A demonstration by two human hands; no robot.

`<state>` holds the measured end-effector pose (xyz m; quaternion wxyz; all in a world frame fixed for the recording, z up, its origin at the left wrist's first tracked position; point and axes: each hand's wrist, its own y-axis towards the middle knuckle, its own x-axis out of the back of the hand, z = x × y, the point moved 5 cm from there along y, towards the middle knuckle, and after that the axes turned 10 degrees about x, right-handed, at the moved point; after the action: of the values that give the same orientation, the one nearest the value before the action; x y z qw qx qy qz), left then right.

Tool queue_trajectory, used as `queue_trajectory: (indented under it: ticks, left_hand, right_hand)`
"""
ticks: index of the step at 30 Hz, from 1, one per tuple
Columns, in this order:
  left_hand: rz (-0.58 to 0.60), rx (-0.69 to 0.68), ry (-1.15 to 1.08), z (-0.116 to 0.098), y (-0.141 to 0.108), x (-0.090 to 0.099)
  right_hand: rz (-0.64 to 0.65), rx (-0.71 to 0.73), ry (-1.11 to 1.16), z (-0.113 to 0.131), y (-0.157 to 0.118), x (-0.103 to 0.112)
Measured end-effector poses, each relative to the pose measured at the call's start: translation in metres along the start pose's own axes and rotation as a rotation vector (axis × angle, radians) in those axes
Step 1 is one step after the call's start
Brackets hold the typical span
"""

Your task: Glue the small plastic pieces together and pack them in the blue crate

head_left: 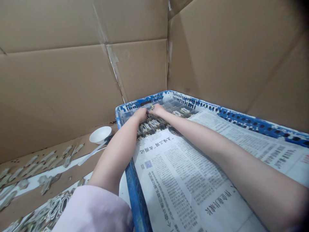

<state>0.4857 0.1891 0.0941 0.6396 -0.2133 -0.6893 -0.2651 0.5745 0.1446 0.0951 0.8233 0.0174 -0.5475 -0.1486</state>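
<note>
A blue crate with worn white paint holds rows of small ornate metal pieces at its far end. Printed newspaper covers the nearer part. My left hand reaches over the far left of the rows, its fingers curled and mostly hidden. Close beside it, my right hand has its fingers pinched together over the pieces, near a tiny yellowish spot. What either hand holds is too small to make out.
Left of the crate, a white bowl and a pale strip lie on cardboard. Many flat metal pieces are spread there. Tall cardboard walls stand behind and to the right.
</note>
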Motion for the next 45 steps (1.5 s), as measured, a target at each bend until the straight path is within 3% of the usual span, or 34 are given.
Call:
queue_trajectory:
  ticks: [5, 15, 25, 32, 39, 45]
  left_hand:
    - [0.038, 0.014, -0.019, -0.001, -0.001, -0.003]
    - [0.075, 0.065, -0.050, 0.000, 0.006, -0.012]
    - [0.104, 0.076, -0.052, -0.002, 0.000, -0.007]
    - [0.122, 0.089, -0.068, -0.003, -0.002, -0.004]
    - [0.069, 0.094, -0.084, 0.002, -0.005, 0.004]
    - [0.065, 0.053, -0.092, 0.004, 0.002, 0.001]
  right_hand:
    - [0.050, 0.129, -0.044, 0.010, -0.006, 0.000]
    - [0.029, 0.086, -0.122, 0.020, -0.015, 0.006]
    - [-0.058, 0.049, -0.114, 0.008, -0.008, 0.000]
    - [-0.029, 0.078, -0.112, 0.005, -0.008, -0.001]
    - [-0.010, 0.047, -0.085, 0.012, -0.009, -0.002]
    - [-0.110, -0.008, 0.036, -0.009, 0.003, 0.000]
